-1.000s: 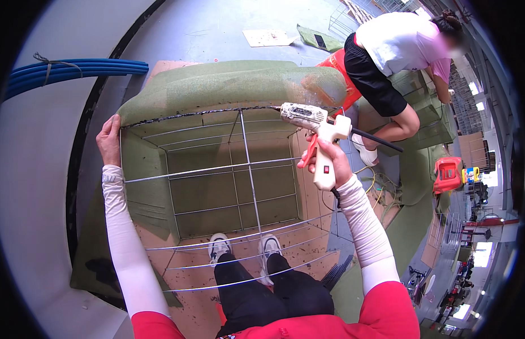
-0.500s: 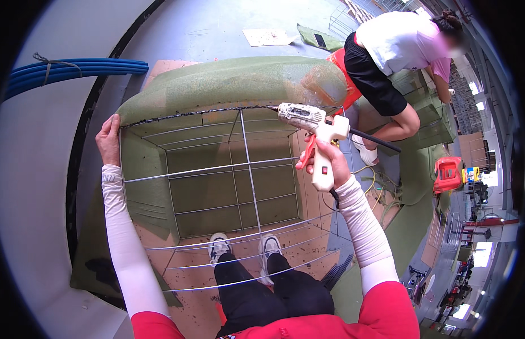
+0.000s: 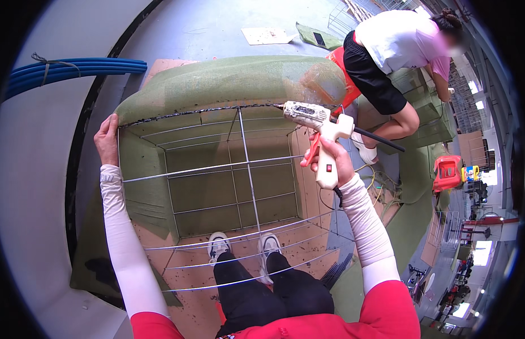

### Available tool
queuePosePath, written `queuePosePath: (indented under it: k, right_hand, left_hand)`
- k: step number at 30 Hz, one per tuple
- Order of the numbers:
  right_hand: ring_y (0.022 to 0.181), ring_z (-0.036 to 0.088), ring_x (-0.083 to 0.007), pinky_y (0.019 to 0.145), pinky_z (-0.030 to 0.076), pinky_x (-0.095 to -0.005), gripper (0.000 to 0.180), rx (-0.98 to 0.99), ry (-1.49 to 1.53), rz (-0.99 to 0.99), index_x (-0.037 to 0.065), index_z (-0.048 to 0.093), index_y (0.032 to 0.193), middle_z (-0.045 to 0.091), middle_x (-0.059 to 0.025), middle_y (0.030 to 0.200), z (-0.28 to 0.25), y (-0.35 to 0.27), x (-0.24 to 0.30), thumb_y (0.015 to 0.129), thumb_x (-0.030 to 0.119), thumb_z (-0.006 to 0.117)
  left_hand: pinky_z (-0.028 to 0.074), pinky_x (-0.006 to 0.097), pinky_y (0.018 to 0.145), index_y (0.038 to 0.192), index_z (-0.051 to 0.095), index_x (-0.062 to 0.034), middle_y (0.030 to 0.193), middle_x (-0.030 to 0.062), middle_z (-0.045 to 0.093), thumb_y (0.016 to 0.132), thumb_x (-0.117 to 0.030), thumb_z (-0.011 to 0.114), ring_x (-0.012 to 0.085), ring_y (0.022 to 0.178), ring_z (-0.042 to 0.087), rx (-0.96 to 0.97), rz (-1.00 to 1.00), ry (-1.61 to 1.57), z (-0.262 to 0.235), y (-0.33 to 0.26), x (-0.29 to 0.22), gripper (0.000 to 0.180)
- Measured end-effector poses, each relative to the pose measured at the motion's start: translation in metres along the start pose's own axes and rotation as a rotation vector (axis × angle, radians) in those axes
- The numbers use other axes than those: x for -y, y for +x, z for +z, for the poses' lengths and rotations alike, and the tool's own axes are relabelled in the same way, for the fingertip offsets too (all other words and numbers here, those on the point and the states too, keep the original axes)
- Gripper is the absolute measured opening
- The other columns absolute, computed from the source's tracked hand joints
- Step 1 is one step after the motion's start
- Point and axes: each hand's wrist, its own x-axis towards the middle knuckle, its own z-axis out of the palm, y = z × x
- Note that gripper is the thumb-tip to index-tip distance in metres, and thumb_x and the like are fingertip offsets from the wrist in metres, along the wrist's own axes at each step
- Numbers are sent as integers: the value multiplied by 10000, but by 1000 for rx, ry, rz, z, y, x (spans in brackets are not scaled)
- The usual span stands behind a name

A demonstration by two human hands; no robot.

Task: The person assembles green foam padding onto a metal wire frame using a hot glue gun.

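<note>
Glue gun (image 3: 328,131) clasped in the right hand (image 3: 341,161), nozzle (image 3: 279,106) pointing leftward; left hand (image 3: 107,141), extended forward, grasps the wire frame (image 3: 248,163) at its far-left corner.

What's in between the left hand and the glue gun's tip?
In the head view, a bumpy black line runs along the wire frame, from near the left hand to the glue gun.

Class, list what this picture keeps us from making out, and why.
In the head view:
White plastic glue gun: handle partly covered by right hand.
Its dark nozzle tip: too small to judge contact with black-smeared edge.
Left hand: palm turned away, grip unclear.
Bundled blue tubes: left ends cut off by dark rim.
White object by co-worker's hand: too small to identify.
</note>
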Motion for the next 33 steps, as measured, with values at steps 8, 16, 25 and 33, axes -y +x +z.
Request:
queuePosePath:
  k: [8, 16, 25, 33]
  right_hand:
    - [696, 648, -256, 522, 484, -263, 336, 9, -4, -13, 33, 439, 1114, 616, -149, 799, 2, 2, 0, 936, 317, 408]
    - [688, 660, -262, 508, 488, -260, 302, 9, 86, -6, 14, 472, 1083, 624, -144, 792, -6, -2, -2, 921, 268, 444]
    - [691, 648, -261, 510, 483, -268, 320, 16, 19, 1, 35, 445, 1106, 613, -146, 786, 0, 0, -2, 931, 302, 423]
    - [684, 659, -267, 508, 491, -261, 306, -5, 37, -26, 2, 464, 1085, 622, -154, 787, -7, -2, -3, 919, 259, 446]
  left_hand:
    - [448, 194, 740, 1071, 635, 14, 956, 28, 642, 862, -231, 638, 74, 828, 560, 2, 22, 28, -1, -3, -3, 322]
    - [450, 190, 723, 1068, 634, 18, 959, 24, 641, 862, -225, 638, 69, 824, 563, 19, 14, -22, -3, 3, 3, 318]
    - [446, 194, 745, 1065, 634, 23, 967, 25, 639, 865, -224, 634, 71, 832, 559, 12, 10, 6, -1, -2, -3, 318]
    - [447, 231, 813, 1040, 643, 33, 971, 73, 650, 854, -249, 648, 109, 875, 570, -3, 9, 4, 0, 0, -3, 338]
